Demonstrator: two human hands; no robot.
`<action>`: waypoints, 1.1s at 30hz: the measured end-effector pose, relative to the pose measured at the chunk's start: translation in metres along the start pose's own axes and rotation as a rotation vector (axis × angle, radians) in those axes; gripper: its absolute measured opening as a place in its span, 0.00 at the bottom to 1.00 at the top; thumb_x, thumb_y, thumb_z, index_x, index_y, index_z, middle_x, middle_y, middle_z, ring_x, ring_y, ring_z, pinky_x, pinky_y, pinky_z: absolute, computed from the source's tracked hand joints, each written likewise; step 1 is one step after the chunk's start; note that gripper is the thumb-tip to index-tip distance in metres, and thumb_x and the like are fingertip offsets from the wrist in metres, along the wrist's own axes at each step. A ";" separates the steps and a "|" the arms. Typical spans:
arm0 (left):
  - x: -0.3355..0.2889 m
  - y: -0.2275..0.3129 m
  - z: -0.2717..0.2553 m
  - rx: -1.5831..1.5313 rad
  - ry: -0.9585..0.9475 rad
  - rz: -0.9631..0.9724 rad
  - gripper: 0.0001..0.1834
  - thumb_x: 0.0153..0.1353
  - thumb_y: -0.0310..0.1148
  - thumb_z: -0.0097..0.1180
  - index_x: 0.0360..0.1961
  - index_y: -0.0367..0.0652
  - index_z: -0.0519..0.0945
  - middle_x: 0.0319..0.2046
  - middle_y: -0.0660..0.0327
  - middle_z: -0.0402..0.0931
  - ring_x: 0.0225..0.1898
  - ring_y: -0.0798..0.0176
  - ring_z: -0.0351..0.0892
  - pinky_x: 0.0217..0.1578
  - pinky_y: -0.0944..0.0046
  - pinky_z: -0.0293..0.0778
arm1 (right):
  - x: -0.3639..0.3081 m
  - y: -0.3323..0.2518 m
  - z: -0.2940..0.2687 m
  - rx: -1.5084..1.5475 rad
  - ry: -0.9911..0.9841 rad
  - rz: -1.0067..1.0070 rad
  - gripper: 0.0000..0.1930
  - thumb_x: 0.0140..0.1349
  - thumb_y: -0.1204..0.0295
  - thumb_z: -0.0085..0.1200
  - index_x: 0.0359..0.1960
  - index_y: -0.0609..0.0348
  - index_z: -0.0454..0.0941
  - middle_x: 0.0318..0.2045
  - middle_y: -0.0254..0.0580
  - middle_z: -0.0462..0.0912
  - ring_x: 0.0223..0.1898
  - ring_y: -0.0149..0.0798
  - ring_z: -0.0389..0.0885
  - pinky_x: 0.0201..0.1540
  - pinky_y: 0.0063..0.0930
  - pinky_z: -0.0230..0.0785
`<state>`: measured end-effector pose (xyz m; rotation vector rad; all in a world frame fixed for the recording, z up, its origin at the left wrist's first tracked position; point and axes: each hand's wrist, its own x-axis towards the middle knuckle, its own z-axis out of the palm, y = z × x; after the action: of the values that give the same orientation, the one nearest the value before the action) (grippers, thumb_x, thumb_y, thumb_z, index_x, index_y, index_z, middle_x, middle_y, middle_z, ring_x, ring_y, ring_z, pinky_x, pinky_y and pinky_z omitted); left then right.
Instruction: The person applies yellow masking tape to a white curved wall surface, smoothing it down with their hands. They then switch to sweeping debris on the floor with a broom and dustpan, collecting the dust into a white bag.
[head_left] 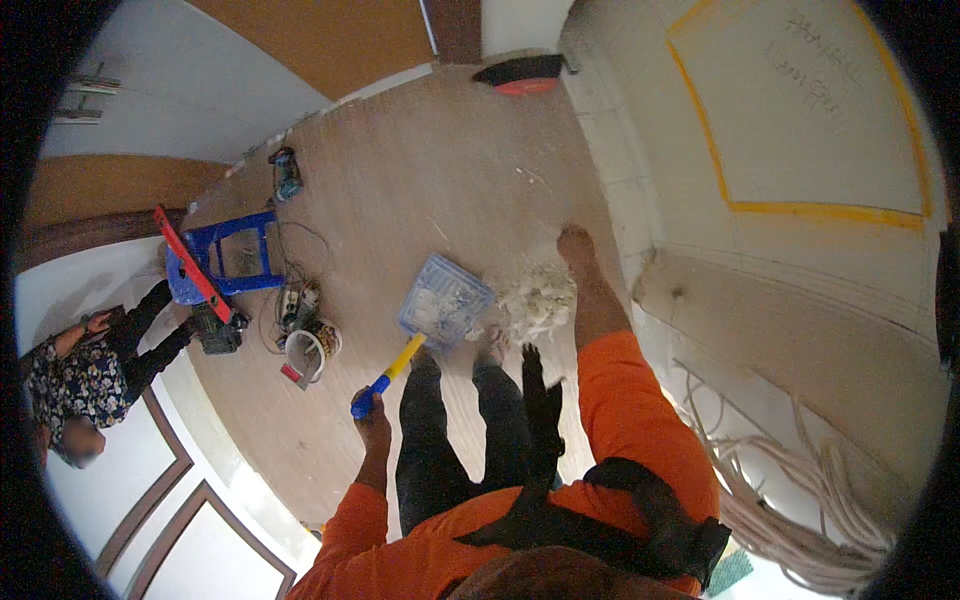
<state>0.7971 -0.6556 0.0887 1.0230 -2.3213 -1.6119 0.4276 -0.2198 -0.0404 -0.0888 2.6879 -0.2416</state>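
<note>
My left hand (pixel 374 425) is closed around the blue grip of a long handle with a yellow shaft. At its far end is a translucent blue dustpan (pixel 447 300) with pale debris in it, resting on the floor in front of my feet. Just right of the pan lies a pile of whitish rubble and scraps (pixel 537 303). My right arm reaches forward past that pile, and my right hand (pixel 575 247) is low near the wall side. Its fingers are too small and unclear to show whether it holds anything.
To the left stand a blue plastic stool (pixel 235 250) with a red spirit level (pixel 190 262) across it, a white bucket (pixel 312 350) and power tools (pixel 285 175) with cords. A seated person (pixel 85 380) is farther left. Coiled pale hoses (pixel 790 490) lie at the lower right.
</note>
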 end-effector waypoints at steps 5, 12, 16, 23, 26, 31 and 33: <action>-0.020 0.011 -0.006 0.074 0.032 -0.099 0.16 0.62 0.31 0.58 0.48 0.37 0.71 0.44 0.59 0.72 0.46 0.64 0.70 0.52 0.64 0.66 | -0.237 0.011 0.045 0.123 -0.287 0.203 0.17 0.63 0.66 0.41 0.51 0.58 0.72 0.47 0.56 0.77 0.45 0.56 0.77 0.50 0.49 0.69; -0.034 0.013 -0.030 -0.135 0.061 -0.161 0.17 0.62 0.31 0.57 0.49 0.37 0.70 0.44 0.59 0.71 0.47 0.64 0.70 0.52 0.63 0.66 | -0.453 -0.009 -0.045 0.329 -0.229 0.289 0.20 0.60 0.71 0.44 0.53 0.65 0.71 0.48 0.59 0.77 0.42 0.56 0.79 0.44 0.46 0.74; -0.053 0.026 -0.047 -0.081 0.103 -0.162 0.17 0.63 0.32 0.57 0.49 0.37 0.70 0.44 0.60 0.71 0.46 0.65 0.70 0.51 0.65 0.66 | -0.305 -0.001 0.006 0.624 -0.096 0.380 0.19 0.64 0.71 0.41 0.57 0.55 0.68 0.49 0.57 0.76 0.47 0.57 0.76 0.46 0.47 0.70; -0.055 0.014 -0.077 -0.095 0.076 -0.071 0.12 0.62 0.29 0.58 0.44 0.39 0.73 0.39 0.67 0.71 0.38 0.72 0.67 0.38 0.71 0.67 | -0.135 -0.093 -0.005 0.473 -0.054 0.214 0.12 0.58 0.66 0.46 0.35 0.60 0.77 0.32 0.50 0.79 0.38 0.52 0.79 0.42 0.44 0.72; -0.067 -0.003 -0.093 -0.099 0.070 -0.099 0.16 0.63 0.31 0.56 0.48 0.37 0.71 0.42 0.63 0.71 0.43 0.68 0.68 0.45 0.67 0.67 | -0.249 -0.078 0.035 0.193 -0.302 0.106 0.18 0.61 0.67 0.41 0.49 0.62 0.73 0.46 0.56 0.78 0.49 0.56 0.76 0.53 0.46 0.68; -0.089 -0.039 -0.122 -0.098 0.082 -0.081 0.15 0.62 0.30 0.57 0.48 0.38 0.71 0.43 0.62 0.71 0.45 0.66 0.69 0.49 0.67 0.66 | -0.474 -0.045 0.058 0.167 -0.336 0.249 0.17 0.64 0.67 0.38 0.49 0.60 0.72 0.44 0.55 0.77 0.45 0.59 0.77 0.47 0.47 0.71; -0.106 -0.066 -0.131 -0.163 0.074 -0.116 0.15 0.62 0.30 0.57 0.48 0.38 0.71 0.44 0.61 0.71 0.46 0.65 0.70 0.51 0.66 0.66 | -0.533 -0.050 0.026 0.266 -0.242 0.317 0.15 0.64 0.64 0.39 0.46 0.56 0.74 0.37 0.58 0.79 0.42 0.60 0.78 0.44 0.49 0.71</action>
<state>0.9691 -0.7072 0.1138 1.1768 -2.0796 -1.7405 0.9203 -0.2198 0.1695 0.3624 2.3628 -0.4533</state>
